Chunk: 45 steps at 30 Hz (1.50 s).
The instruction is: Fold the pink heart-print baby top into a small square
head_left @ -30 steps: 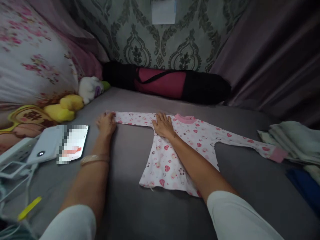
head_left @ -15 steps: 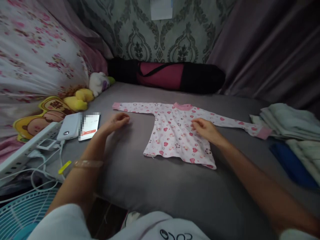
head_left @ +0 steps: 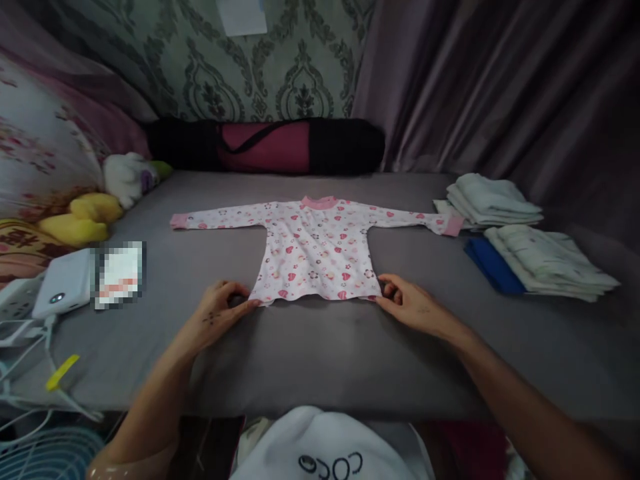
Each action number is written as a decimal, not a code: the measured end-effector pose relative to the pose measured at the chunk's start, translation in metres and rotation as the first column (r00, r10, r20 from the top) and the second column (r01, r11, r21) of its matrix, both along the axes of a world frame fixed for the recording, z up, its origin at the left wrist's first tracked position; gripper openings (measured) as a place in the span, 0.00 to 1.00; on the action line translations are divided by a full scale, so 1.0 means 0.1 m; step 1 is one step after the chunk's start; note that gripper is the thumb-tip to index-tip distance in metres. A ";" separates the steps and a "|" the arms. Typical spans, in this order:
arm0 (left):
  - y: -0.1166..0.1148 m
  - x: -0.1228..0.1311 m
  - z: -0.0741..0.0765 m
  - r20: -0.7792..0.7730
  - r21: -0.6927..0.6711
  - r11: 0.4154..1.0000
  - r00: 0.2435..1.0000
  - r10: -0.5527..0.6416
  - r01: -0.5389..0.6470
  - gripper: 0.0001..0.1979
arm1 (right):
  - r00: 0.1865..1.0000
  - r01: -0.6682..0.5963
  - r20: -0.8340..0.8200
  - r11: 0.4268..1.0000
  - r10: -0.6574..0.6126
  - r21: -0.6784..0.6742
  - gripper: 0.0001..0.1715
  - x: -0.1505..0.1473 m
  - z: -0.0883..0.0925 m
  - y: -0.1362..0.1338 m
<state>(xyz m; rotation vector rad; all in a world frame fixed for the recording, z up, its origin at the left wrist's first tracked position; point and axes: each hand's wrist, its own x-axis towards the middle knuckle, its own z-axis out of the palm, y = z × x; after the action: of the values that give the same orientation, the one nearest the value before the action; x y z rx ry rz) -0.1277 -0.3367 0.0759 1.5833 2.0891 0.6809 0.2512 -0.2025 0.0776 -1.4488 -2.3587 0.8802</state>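
A small long-sleeved shirt (head_left: 315, 253), white with pink hearts and flowers, lies spread flat on a grey bed sheet (head_left: 320, 360). Its pink collar points away from me and both sleeves stretch out sideways. My left hand (head_left: 225, 310) pinches the bottom hem at its left corner between thumb and fingers. At the opposite corner, my right hand (head_left: 407, 303) has thumb and fingers closed on the hem. The hem runs nearly straight between the two hands.
Folded cloths (head_left: 545, 263) and a dark blue folded piece (head_left: 495, 267) lie at right. On the left are a white power bank (head_left: 65, 283), a pixelated phone (head_left: 120, 273), cables and plush toys (head_left: 90, 217). A long black-and-maroon bag (head_left: 265, 145) rests along the wall.
Both hands have come to the shirt's bottom corners and taken hold of the hem. The shirt now lies straighter, its hem levelled. The view has turned to the right.
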 end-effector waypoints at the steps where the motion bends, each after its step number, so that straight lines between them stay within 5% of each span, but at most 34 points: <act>1: 0.01 0.04 0.02 0.027 -0.014 1.000 1.000 0.011 -0.011 0.25 | 1.000 -0.005 0.029 0.999 0.003 0.045 0.22 -0.01 -0.02 -0.03; 7: 0.07 0.26 0.12 0.211 0.001 0.990 0.967 0.140 -0.143 0.26 | 0.978 0.023 0.194 0.966 -0.074 0.256 0.14 -0.16 -0.01 -0.12; 15: 0.17 0.40 -0.07 0.428 0.061 0.988 0.898 0.100 -0.139 0.24 | 0.963 -0.014 0.261 0.953 -0.069 0.303 0.11 -0.25 0.00 -0.11; 24: 0.23 0.34 0.16 -0.004 0.062 0.956 0.958 0.288 -0.287 0.15 | 0.982 0.123 0.127 0.984 -0.139 0.129 0.18 -0.21 0.11 0.11; 29: 0.21 0.33 0.11 -0.081 0.079 0.983 0.981 0.175 -0.169 0.14 | 0.982 0.119 0.135 0.986 -0.134 0.114 0.16 -0.22 0.07 0.10; 36: 0.21 0.38 0.01 -0.036 0.086 0.978 0.980 0.194 -0.190 0.16 | 0.964 0.097 0.229 0.979 -0.138 0.181 0.20 -0.29 0.00 0.01; 45: 0.16 -0.01 0.08 -0.221 -0.006 0.999 0.974 0.045 -0.047 0.25 | 0.926 0.031 0.359 0.971 -0.116 0.236 0.25 -0.16 0.13 0.03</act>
<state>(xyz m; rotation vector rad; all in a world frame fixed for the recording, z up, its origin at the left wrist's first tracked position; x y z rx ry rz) -0.1285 -0.3209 0.0843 1.6755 2.2899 0.5277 0.2356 -0.1998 0.0902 -1.7146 -2.5385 0.3200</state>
